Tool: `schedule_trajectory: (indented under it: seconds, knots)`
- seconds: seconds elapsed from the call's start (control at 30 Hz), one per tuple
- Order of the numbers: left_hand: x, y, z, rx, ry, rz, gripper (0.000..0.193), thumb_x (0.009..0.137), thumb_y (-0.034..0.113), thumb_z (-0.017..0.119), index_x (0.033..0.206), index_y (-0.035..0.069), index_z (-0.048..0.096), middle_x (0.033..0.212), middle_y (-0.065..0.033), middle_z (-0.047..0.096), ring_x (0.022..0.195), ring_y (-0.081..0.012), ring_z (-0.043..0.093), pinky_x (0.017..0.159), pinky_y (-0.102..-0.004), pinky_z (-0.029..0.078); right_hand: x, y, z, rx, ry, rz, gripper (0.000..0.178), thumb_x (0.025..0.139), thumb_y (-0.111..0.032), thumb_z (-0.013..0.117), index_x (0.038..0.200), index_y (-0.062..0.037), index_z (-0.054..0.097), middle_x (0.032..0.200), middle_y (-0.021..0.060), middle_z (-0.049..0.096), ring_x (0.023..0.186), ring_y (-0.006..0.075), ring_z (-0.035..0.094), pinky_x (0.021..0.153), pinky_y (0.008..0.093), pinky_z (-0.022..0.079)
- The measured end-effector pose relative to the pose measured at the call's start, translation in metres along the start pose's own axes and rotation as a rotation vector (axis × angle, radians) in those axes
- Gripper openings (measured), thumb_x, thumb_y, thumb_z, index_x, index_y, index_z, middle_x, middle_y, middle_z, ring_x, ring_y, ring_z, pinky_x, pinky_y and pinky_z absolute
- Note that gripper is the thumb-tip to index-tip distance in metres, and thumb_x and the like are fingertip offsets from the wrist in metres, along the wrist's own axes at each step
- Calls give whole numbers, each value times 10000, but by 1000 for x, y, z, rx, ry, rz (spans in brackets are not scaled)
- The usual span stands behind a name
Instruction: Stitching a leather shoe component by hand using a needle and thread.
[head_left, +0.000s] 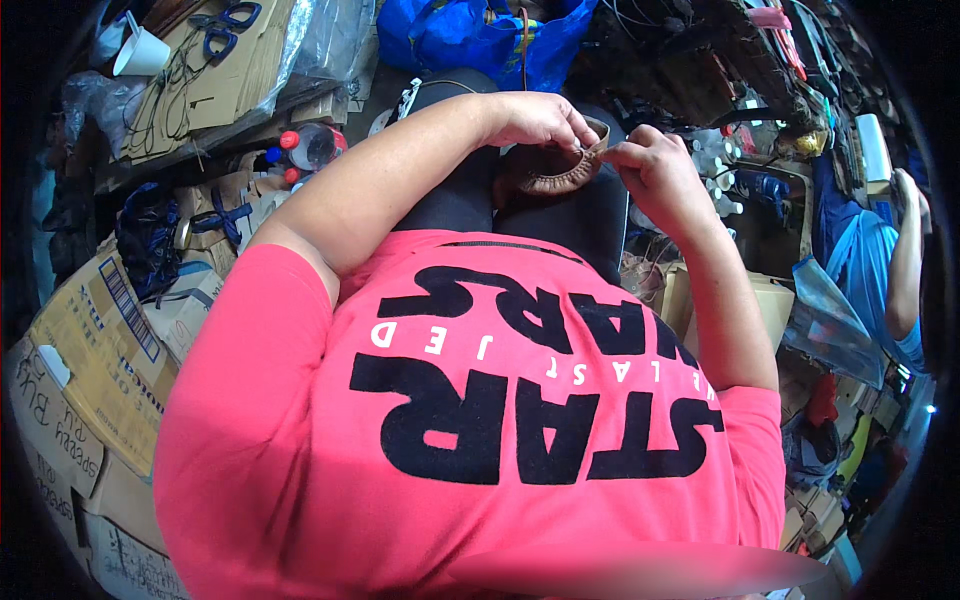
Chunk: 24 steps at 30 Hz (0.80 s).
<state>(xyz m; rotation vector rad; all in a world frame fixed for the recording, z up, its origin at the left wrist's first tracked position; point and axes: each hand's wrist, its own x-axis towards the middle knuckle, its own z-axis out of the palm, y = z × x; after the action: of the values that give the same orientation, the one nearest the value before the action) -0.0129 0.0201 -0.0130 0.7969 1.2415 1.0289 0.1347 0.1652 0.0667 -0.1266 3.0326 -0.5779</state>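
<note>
A brown shoe upper [560,180] with a puckered, stitched edge rests over my lap, on my dark trousers [450,200]. My left hand [545,122] reaches across from the left and pinches its far rim with thumb and fingers. At the rim's right side, my right hand [660,172] is closed, its fingertips pinched together at the gathered edge. Whether a needle or thread is between those fingertips is too small to make out. The underside of the upper is hidden.
Scissors with blue handles [222,38] lie on stacked brown sheets at the far left, near a white cup [142,52]. Red-capped bottles [312,146] stand below. A blue bag [480,45] sits ahead. Cardboard boxes [100,350] crowd the left. Another person's arm [905,260] shows at right.
</note>
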Motion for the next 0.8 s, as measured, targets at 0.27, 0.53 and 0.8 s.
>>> schedule_trajectory:
  seconds: [0.27, 0.53, 0.8]
  knots:
    - [8, 0, -1, 88, -12, -19, 313, 787, 53, 570, 1092, 37, 641, 979, -6, 653, 858, -83, 571, 823, -218, 418, 21, -22, -17, -383, -199, -144, 225, 734, -27, 537, 860, -135, 689, 841, 88, 555, 858, 258, 567, 769, 368, 392]
    - [12, 0, -4, 169, -66, 136, 317, 797, 7, 575, 1113, -5, 593, 936, -40, 650, 846, -109, 596, 800, -258, 463, 26, 9, 0, -136, -273, -221, 168, 660, -17, 633, 797, -92, 694, 763, 99, 551, 801, 275, 573, 699, 364, 457]
    - [12, -8, 0, 173, 23, 249, 223, 795, 34, 610, 1016, 8, 628, 913, -33, 655, 833, -123, 603, 794, -271, 473, 10, 20, 10, 327, -174, 103, 136, 672, -60, 712, 805, -73, 687, 745, 90, 567, 711, 248, 597, 639, 331, 485]
